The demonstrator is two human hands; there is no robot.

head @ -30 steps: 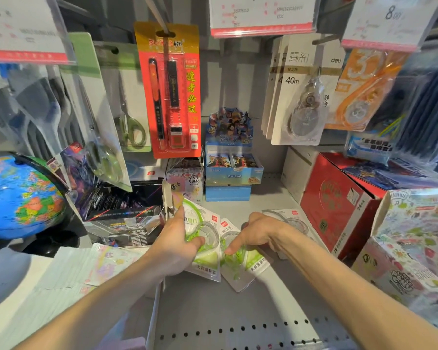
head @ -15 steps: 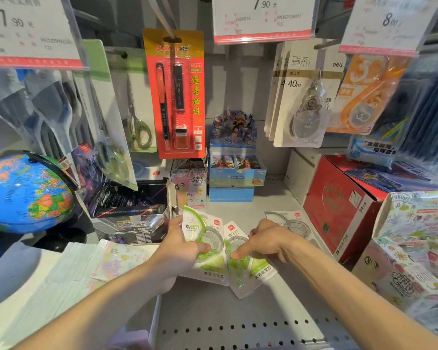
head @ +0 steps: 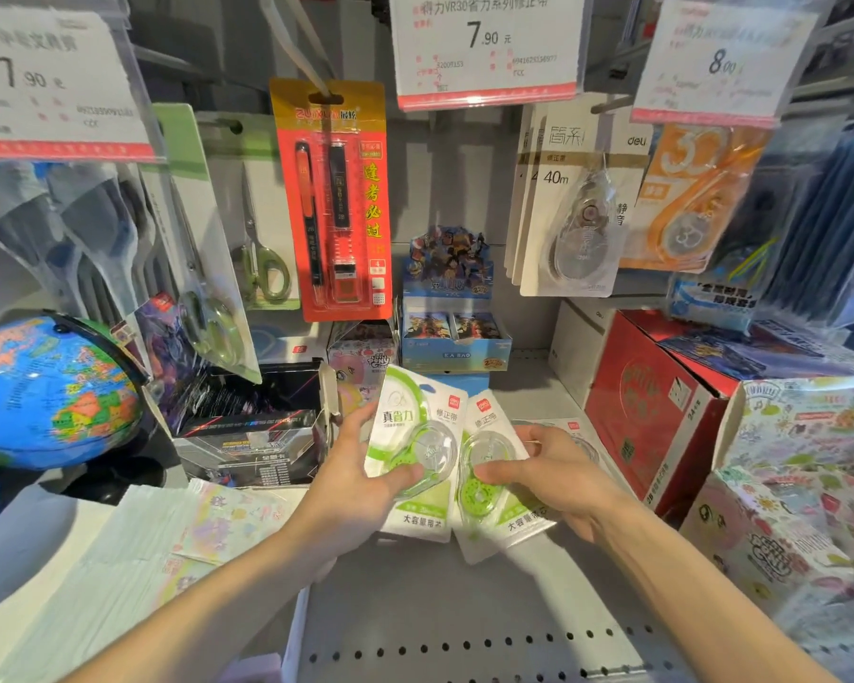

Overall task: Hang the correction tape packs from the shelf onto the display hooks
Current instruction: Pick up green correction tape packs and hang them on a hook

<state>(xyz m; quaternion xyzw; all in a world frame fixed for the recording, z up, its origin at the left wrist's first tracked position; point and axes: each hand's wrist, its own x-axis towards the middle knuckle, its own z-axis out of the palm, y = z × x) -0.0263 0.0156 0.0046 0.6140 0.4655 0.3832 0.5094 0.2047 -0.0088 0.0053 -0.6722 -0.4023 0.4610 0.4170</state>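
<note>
Two green-and-white correction tape packs are lifted off the grey shelf (head: 464, 608) at the centre. My left hand (head: 361, 478) grips the left pack (head: 415, 436), thumb across its clear blister. My right hand (head: 558, 480) holds the right pack (head: 489, 465), thumb on its blister, fingers behind the card. The two packs touch edge to edge and tilt back. Another pack (head: 580, 433) lies flat on the shelf behind my right hand, mostly hidden. Above, a 7.90 price tag (head: 486, 46) marks a display hook; the hook behind it is hidden.
Grey 40m correction tape packs (head: 578, 209) and orange ones (head: 696, 199) hang at upper right. A red pen pack (head: 334, 199) and scissors (head: 262, 248) hang at left. A globe (head: 50, 391), a red carton (head: 647, 411), card boxes (head: 454, 332) and a black box (head: 247, 421) crowd the shelf.
Both hands have lifted the two packs off the shelf and tilted them upright. My right hand went from pressing a finger on its pack to holding it. The view has tilted up.
</note>
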